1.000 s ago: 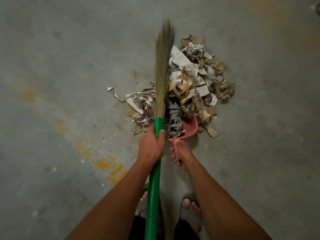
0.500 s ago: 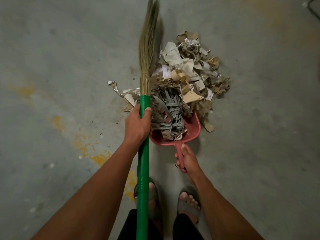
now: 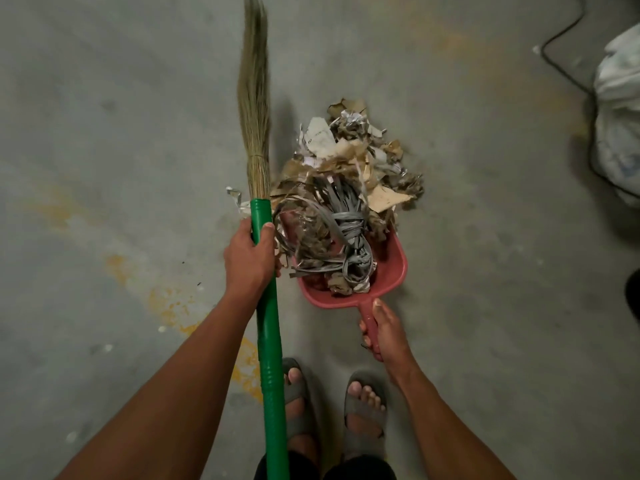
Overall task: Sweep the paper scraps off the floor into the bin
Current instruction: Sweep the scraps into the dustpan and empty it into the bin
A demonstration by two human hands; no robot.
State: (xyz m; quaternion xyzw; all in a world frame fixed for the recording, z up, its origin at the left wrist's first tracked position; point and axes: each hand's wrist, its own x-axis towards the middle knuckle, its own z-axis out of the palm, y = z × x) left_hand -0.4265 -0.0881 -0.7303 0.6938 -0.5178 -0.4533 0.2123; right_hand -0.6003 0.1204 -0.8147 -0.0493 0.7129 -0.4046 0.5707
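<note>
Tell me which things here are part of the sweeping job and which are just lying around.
Part of the job:
broom, gripped by the left hand
red dustpan, handle held by the right hand
paper scraps heaped on and past the dustpan

Just lying about:
black cable
white sack at the right edge

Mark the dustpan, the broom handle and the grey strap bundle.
dustpan (image 3: 391, 268): head view, bare right wall.
broom handle (image 3: 268, 341): head view, green shaft below the left hand.
grey strap bundle (image 3: 349, 225): head view, knotted middle.

Grey concrete floor, yellow-stained, bears a paper scrap, black cable, perhaps a white sack.
</note>
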